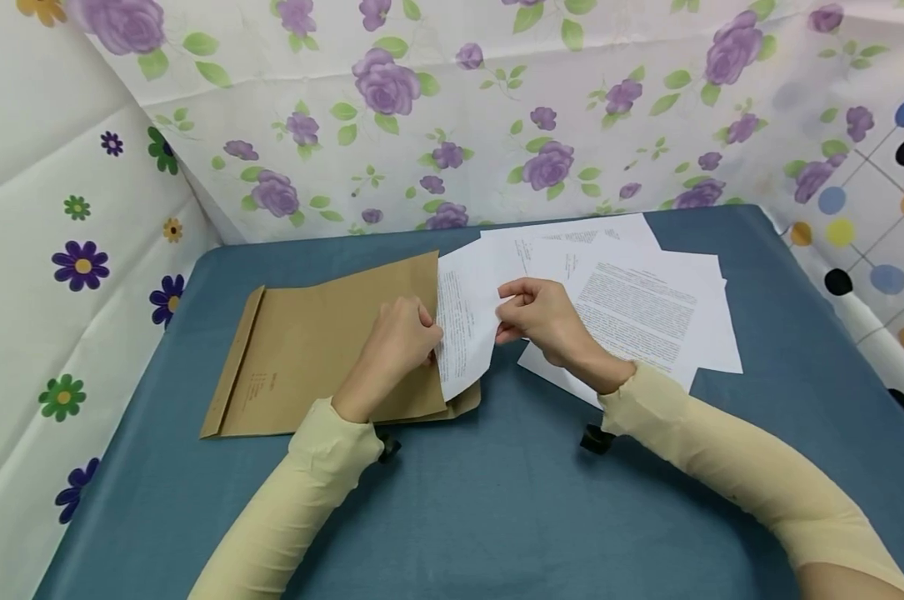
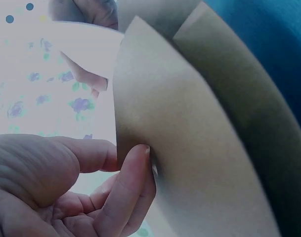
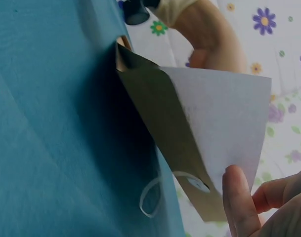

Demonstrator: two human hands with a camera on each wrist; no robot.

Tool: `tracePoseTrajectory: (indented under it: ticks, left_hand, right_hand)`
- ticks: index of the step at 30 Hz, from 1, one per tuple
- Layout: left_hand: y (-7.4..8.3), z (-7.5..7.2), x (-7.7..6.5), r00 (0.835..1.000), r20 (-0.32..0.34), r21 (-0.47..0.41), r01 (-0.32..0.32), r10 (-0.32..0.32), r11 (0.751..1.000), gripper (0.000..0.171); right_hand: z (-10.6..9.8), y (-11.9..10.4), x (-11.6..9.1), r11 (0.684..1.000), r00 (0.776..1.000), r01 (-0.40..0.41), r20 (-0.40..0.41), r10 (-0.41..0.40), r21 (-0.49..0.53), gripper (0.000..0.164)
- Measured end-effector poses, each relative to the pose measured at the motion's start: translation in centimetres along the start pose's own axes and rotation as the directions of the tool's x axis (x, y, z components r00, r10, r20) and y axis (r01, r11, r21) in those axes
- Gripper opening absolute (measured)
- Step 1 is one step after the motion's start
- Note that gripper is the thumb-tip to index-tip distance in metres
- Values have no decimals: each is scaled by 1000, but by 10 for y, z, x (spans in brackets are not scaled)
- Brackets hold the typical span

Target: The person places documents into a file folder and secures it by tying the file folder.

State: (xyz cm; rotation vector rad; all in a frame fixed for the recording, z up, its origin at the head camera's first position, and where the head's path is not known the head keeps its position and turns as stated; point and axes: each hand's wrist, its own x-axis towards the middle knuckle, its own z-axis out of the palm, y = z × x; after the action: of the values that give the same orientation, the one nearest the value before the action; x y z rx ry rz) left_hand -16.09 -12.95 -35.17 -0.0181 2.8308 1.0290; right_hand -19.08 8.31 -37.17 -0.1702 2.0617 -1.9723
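A brown paper envelope lies on the left half of the table, its mouth facing right. My left hand pinches the upper edge of that mouth; in the left wrist view the thumb and fingers of the left hand grip the brown envelope edge. A white printed sheet stands partly inside the mouth, bent upward. Its free right edge is pinched by my right hand. In the right wrist view the sheet rises beside the envelope flap, with the right hand at its edge.
Several loose printed papers overlap on the table's right half. A white string hangs from the flap's round fastener. Blue-grey cloth covers the table, and a flowered curtain hangs behind it.
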Motion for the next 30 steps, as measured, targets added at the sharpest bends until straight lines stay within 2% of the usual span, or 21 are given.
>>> tracePoseTrajectory:
  ticks: [4, 7, 11, 14, 15, 17, 20, 24, 26, 30]
  left_hand:
    - [1, -1, 0, 1000, 8, -10, 2, -2, 1000, 20]
    - [2, 0, -1, 1000, 7, -11, 10, -10, 1000, 20]
    - [1, 2, -1, 1000, 4, -14, 13, -13, 1000, 17]
    - [-1, 4, 0, 1000, 2, -10, 5, -5, 1000, 17]
    - [-1, 5, 0, 1000, 2, -8, 3, -3, 1000, 17]
    - [-1, 7, 0, 1000, -3, 2, -2, 2, 1000, 19]
    - [-1, 8, 0, 1000, -13, 5, -6, 6, 1000, 19]
    - [-1, 10, -1, 1000, -19, 0, -10, 10, 1000, 17]
    - [-1, 10, -1, 1000, -19, -6, -12, 12, 1000, 17]
    - [-3, 11, -1, 1000, -19, -9, -18, 18, 1000, 21]
  right_hand:
    - [10, 1, 2, 998, 998, 5, 64, 0, -70, 29]
    - [13, -2, 4, 986, 992, 12, 125, 9, -164, 21]
    - [14, -10, 7, 932, 977, 96, 211, -22, -348, 11]
    - [15, -16, 7, 869, 960, 189, 271, -66, -458, 20]
    - [15, -18, 7, 862, 955, 200, 288, -65, -466, 23]
    - [17, -23, 7, 865, 947, 192, 317, -40, -464, 28]
    - [17, -26, 9, 891, 939, 123, 342, 38, -437, 26]
    - [13, -29, 8, 897, 946, 44, 308, 104, -439, 14]
    - [11, -30, 6, 891, 953, 63, 293, 81, -450, 9]
    - [14, -29, 3, 876, 951, 149, 310, 0, -459, 16]
